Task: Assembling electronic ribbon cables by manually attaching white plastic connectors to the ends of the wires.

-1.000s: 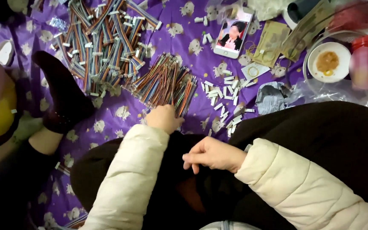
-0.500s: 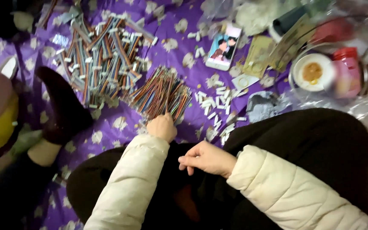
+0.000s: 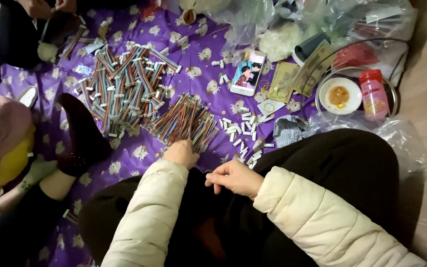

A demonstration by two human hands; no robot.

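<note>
My left hand [image 3: 181,153] rests on the near ends of the loose multicoloured wires [image 3: 184,120]; my right hand [image 3: 234,177], fingers curled, hovers apart over my lap. I judge these wires light, limp and slippery, best pinched near one end.

One head view, steeply down and close over the lap, purple sheet [image 3: 193,74] beyond the knees.

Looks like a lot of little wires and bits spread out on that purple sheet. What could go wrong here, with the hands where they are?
The left hand rests at the near edge of the loose wire bundle; a careless pull might fan the wires out or tangle them. The small white connectors lie scattered right beside that bundle and the knee, so a sleeve could sweep them away. The right hand is curled over the dark lap; anything tiny dropped there would be hard to spot.
</note>
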